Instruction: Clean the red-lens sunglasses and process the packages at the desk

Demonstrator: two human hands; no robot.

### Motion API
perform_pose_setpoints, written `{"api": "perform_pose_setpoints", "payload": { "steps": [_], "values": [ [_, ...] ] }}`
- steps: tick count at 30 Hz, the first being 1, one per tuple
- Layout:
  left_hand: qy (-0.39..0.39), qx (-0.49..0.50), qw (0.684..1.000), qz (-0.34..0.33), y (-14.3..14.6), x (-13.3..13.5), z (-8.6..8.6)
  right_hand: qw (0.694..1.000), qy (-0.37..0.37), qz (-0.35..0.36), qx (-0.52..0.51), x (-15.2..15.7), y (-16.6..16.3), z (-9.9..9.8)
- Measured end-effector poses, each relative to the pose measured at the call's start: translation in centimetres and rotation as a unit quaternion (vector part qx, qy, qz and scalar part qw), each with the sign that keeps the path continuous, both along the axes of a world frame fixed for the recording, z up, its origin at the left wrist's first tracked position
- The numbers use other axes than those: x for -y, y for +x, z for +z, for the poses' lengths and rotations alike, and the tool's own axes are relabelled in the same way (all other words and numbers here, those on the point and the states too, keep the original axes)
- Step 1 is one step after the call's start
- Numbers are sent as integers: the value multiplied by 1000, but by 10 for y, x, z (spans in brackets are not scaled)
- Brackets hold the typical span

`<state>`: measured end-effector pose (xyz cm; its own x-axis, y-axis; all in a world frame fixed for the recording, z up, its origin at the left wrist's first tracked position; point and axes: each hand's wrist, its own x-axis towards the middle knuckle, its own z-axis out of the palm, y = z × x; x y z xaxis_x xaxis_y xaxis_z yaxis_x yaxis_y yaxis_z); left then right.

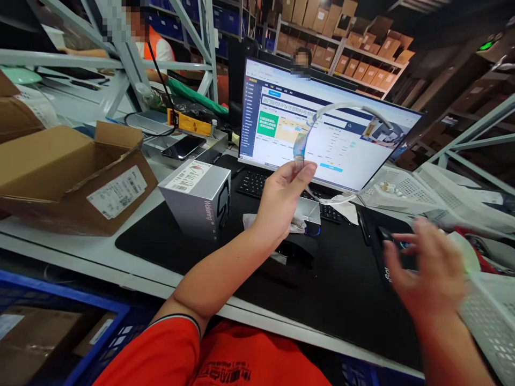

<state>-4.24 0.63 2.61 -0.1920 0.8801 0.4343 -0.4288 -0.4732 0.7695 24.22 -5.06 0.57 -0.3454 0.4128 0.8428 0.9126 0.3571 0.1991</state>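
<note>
My left hand [287,195] is raised in front of the monitor, its thumb and fingers pinching a see-through curved band [300,147] that has a blue patch near the grip. The band bends round in a large loop; its exact kind does not show. Over the right side of the desk is my right hand [432,268], blurred by motion, fingers apart and holding nothing. A dark computer mouse [385,234] lies close to its fingertips. Left of my left forearm stands a silver-grey box [197,201] with a white label on top.
An opened cardboard box [76,187] sits on the left. Behind my left hand are a lit monitor [289,128] and a keyboard [251,184]. A phone [184,147] lies further back. White perforated baskets [406,187] line the right. A blue crate [60,292] stands below the desk edge.
</note>
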Motion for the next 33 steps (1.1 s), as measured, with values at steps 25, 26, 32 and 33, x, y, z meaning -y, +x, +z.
{"api": "perform_pose_setpoints", "payload": {
  "steps": [25,26,32,33],
  "values": [
    [-193,-9,949,-248,2,-7,-5,981,110,130,-97,-100,-82,3],
    [-178,-12,948,-261,1,-6,-3,980,111,129,-102,-100,-80,3],
    [-111,-138,940,-293,-5,-9,-3,983,74,122,-112,-102,-64,-4],
    [-100,-206,932,-280,-8,-10,-4,983,66,119,-121,-103,-59,-3]
  ]
}}
